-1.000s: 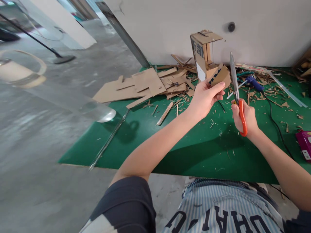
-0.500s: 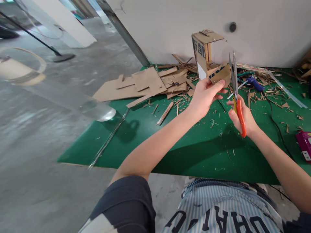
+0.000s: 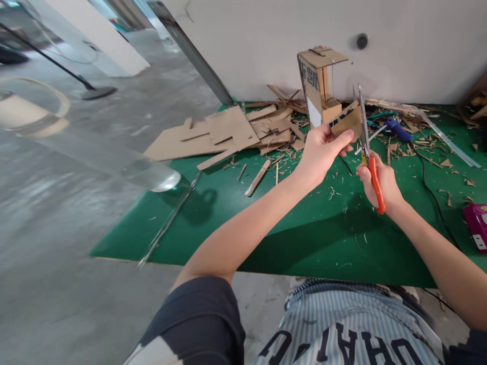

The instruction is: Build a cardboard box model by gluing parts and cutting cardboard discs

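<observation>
The left hand pinches a flat brown cardboard piece (seemingly to steady it). The right hand grips orange-handled metal scissors alongside.

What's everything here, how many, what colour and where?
Scissors: one, orange-handled, right of centre
Cardboard piece: one, brown, left of scissors
Table: one, green, centre
Cardboard stand: one, brown, table's back
Cardboard scraps: many, brown, across table
Corded tool: one, blue, right of scissors
Clear strips: at least two, colourless, left and right
Box: one, magenta, right edge
Wall: one, white, behind table
Pole base: one, dark, upper left
Blurred object: one, pale, left
Left hand: one, bare, on cardboard piece
Right hand: one, bare, on scissors
</observation>
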Demonstrator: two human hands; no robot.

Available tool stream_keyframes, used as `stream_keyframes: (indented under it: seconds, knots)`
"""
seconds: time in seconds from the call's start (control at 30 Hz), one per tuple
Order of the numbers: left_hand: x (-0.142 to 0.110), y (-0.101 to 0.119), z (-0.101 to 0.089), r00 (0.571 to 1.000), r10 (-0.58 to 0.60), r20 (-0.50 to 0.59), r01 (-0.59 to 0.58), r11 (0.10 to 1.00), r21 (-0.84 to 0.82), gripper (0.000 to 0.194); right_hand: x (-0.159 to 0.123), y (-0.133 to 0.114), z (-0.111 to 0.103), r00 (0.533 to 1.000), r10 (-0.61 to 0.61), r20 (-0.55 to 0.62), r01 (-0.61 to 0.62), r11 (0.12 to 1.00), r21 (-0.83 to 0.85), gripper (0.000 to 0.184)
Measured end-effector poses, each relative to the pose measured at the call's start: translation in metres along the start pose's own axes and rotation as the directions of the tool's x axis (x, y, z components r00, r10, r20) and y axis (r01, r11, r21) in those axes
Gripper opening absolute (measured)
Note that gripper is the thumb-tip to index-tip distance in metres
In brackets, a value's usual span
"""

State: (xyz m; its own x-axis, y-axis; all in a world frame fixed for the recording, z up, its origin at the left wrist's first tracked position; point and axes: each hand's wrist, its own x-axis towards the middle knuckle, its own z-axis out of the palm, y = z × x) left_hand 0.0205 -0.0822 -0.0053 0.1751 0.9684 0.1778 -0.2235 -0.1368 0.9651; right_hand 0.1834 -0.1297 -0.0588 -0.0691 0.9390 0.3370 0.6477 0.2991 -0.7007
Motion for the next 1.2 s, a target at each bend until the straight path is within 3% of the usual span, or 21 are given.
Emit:
stream_keyframes:
  seconds: [0.23, 0.43, 0.57, 0.87, 1.2]
  knots:
    - [0.000, 0.002, 0.001, 0.996, -0.083, -0.021, 0.082, 0.995, -0.052, 0.009, -0.003, -0.003, -0.001, 0.995, 0.040, -0.093, -0.048, 0.995, -0.086, 0.066]
    - [0.004, 0.000, -0.005, 0.997, -0.064, -0.049, 0.060, 0.995, -0.083, 0.024, 0.001, 0.005, -0.002, 1.000, -0.011, 0.002, 0.011, 0.999, 0.051, 0.082]
    - [0.005, 0.000, -0.006, 0.999, -0.036, -0.028, 0.033, 0.996, -0.087, 0.023, 0.002, 0.009, 0.001, 0.996, -0.080, 0.046, 0.076, 0.993, 0.087, 0.091]
    - [0.003, 0.000, -0.004, 0.993, -0.113, 0.015, 0.114, 0.990, -0.077, 0.017, 0.002, 0.002, -0.005, 0.996, -0.033, 0.086, 0.026, 0.997, 0.073, 0.094]
    - [0.003, 0.003, -0.004, 0.996, -0.084, 0.005, 0.084, 0.995, -0.046, 0.018, 0.002, 0.003, -0.002, 0.997, -0.055, 0.052, 0.051, 0.997, 0.060, 0.089]
